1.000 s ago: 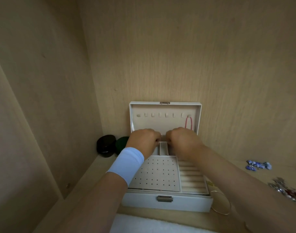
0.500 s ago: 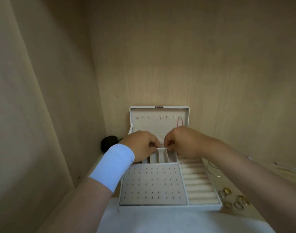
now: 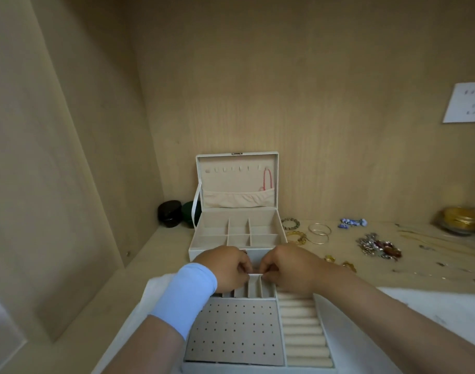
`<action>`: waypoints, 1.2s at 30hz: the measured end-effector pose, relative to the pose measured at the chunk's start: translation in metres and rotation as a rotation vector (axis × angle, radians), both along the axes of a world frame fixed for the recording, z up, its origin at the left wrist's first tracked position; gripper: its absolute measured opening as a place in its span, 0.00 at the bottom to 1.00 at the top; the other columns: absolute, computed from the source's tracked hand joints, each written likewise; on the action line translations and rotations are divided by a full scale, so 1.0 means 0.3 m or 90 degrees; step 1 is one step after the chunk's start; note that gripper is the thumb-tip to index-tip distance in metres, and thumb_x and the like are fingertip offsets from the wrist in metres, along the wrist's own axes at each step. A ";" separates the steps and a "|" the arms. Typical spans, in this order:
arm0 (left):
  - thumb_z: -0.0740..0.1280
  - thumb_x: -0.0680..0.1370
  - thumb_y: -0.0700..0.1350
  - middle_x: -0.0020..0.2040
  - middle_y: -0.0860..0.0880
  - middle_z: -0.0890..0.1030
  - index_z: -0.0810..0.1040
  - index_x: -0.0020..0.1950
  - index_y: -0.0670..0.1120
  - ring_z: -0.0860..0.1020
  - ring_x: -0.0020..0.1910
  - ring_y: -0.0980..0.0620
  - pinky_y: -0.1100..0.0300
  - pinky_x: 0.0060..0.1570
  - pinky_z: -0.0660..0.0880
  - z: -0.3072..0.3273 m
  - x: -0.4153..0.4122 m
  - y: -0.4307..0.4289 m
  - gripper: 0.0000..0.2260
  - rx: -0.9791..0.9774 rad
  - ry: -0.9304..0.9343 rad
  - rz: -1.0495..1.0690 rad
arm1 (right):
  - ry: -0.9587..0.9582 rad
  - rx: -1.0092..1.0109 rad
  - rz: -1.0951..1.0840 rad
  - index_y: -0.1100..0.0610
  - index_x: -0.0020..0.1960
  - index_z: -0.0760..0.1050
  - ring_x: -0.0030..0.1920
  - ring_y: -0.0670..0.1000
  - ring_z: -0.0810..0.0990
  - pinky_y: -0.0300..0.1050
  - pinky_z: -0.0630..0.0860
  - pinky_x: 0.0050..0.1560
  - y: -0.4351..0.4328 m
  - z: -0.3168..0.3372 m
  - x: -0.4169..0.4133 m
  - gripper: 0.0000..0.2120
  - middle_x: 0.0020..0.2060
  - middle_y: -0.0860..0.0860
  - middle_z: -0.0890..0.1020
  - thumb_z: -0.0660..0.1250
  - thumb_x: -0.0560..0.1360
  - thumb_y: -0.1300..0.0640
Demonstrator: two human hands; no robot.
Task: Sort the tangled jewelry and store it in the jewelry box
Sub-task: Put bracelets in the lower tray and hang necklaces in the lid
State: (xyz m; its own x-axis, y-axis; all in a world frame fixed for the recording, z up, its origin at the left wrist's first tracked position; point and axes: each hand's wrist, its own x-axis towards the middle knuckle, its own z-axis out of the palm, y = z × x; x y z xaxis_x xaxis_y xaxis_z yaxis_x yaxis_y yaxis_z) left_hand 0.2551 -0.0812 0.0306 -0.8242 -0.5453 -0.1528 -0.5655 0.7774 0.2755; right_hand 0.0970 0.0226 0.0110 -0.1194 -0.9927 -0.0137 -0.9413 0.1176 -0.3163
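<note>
The white jewelry box (image 3: 237,240) stands open at the back, its lower compartments showing and a red cord (image 3: 267,179) hanging in the lid. Its removable top tray (image 3: 232,333), with a dotted earring panel and ring rolls, is out of the box, close to me over a white cloth. My left hand (image 3: 227,268) and my right hand (image 3: 287,268) both pinch the tray's far rim at the small compartments. Loose jewelry lies right of the box: gold bangles (image 3: 319,233), a beaded bracelet (image 3: 291,223), blue beads (image 3: 352,222) and a tangled cluster (image 3: 379,248).
Two dark round cases (image 3: 170,213) sit in the left back corner. A jar with gold contents (image 3: 461,220) stands far right. A white card (image 3: 465,102) hangs on the back wall. Wooden walls close in the left and back. The white cloth (image 3: 433,314) covers the near shelf.
Both hands have lifted the top tray out of the box and drawn it towards me. The box's lower compartments are now uncovered, and more loose jewelry shows at right.
</note>
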 end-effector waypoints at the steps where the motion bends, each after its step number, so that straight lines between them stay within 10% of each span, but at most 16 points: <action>1: 0.63 0.78 0.49 0.58 0.57 0.80 0.81 0.58 0.59 0.78 0.55 0.53 0.58 0.56 0.75 0.011 -0.006 0.006 0.13 0.000 0.008 0.005 | -0.009 -0.001 -0.007 0.48 0.54 0.84 0.47 0.43 0.81 0.43 0.78 0.53 0.010 0.009 -0.010 0.10 0.47 0.42 0.86 0.67 0.77 0.54; 10: 0.62 0.79 0.50 0.58 0.52 0.80 0.82 0.56 0.55 0.77 0.57 0.49 0.52 0.60 0.75 0.079 -0.261 -0.003 0.10 -0.073 0.128 -0.059 | 0.093 0.036 -0.211 0.42 0.50 0.83 0.52 0.47 0.80 0.46 0.78 0.54 0.021 0.114 -0.306 0.09 0.51 0.40 0.82 0.64 0.76 0.48; 16: 0.61 0.78 0.60 0.70 0.49 0.71 0.74 0.70 0.54 0.68 0.70 0.45 0.45 0.68 0.68 0.020 -0.418 -0.060 0.22 -0.075 -0.016 -0.089 | 0.151 0.087 -0.190 0.43 0.60 0.81 0.52 0.50 0.79 0.42 0.73 0.47 -0.067 0.045 -0.365 0.13 0.52 0.46 0.82 0.64 0.77 0.49; 27: 0.68 0.73 0.53 0.57 0.54 0.73 0.81 0.53 0.56 0.72 0.61 0.51 0.52 0.64 0.72 0.013 -0.432 -0.118 0.10 -0.041 0.044 -0.091 | 0.188 0.088 -0.164 0.52 0.45 0.72 0.48 0.56 0.79 0.43 0.67 0.44 -0.179 -0.022 -0.351 0.04 0.45 0.54 0.79 0.64 0.78 0.53; 32: 0.66 0.77 0.48 0.56 0.51 0.76 0.78 0.61 0.51 0.76 0.57 0.49 0.56 0.61 0.72 -0.002 -0.469 -0.137 0.13 -0.009 0.156 -0.063 | 0.093 0.053 -0.191 0.57 0.36 0.74 0.40 0.54 0.75 0.44 0.69 0.41 -0.173 -0.014 -0.390 0.14 0.33 0.51 0.73 0.63 0.78 0.53; 36: 0.66 0.79 0.44 0.64 0.48 0.76 0.73 0.70 0.47 0.75 0.61 0.48 0.58 0.64 0.70 0.002 -0.494 -0.142 0.19 0.006 0.229 -0.046 | 0.017 -0.068 -0.206 0.61 0.53 0.79 0.46 0.51 0.78 0.41 0.72 0.44 -0.148 0.038 -0.436 0.08 0.45 0.53 0.80 0.67 0.77 0.58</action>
State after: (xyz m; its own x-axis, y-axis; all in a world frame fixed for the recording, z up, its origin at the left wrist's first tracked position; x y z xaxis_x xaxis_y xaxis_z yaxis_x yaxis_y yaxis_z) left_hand 0.1069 -0.1237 0.0313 -0.8621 -0.4840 0.1499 -0.3749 0.8083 0.4540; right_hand -0.0337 -0.0217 0.0225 -0.4278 -0.8988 0.0959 -0.8688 0.3796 -0.3181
